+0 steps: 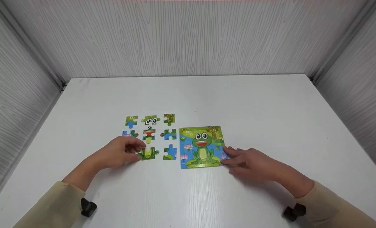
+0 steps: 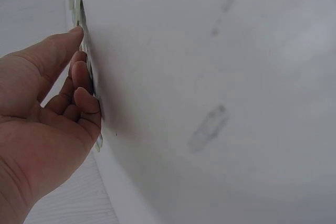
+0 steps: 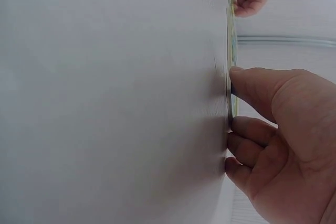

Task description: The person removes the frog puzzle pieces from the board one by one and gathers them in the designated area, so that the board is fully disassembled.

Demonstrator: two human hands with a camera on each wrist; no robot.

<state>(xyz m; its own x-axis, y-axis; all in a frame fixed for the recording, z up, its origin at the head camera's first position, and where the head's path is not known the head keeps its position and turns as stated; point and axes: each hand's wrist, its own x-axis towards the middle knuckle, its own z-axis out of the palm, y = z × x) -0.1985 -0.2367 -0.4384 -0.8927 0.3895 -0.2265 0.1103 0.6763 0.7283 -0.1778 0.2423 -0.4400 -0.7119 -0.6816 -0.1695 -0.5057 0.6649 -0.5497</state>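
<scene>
In the head view, my left hand point(image 1: 118, 152) reaches in over the lower left of the loose puzzle pieces. Its thumb and forefinger pinch the left side of the frog-leg puzzle piece point(image 1: 149, 154), the other fingers curled in. Further right lies a square puzzle board point(image 1: 203, 147) with a smiling frog on it. My right hand point(image 1: 254, 164) rests thumb and fingertips against the board's right edge, near its lower corner. In the right wrist view, its thumb point(image 3: 252, 85) touches the board's edge while the lower fingers point(image 3: 244, 150) stand on the table.
Several loose pieces lie in rows left of the board, among them an eyes piece point(image 1: 150, 120), a mouth piece point(image 1: 149, 134) and a lower right piece point(image 1: 170, 153). A pink-flower piece point(image 1: 127, 133) is partly hidden by my left hand. Grained panels point(image 1: 188, 38) enclose the white table point(image 1: 188, 95).
</scene>
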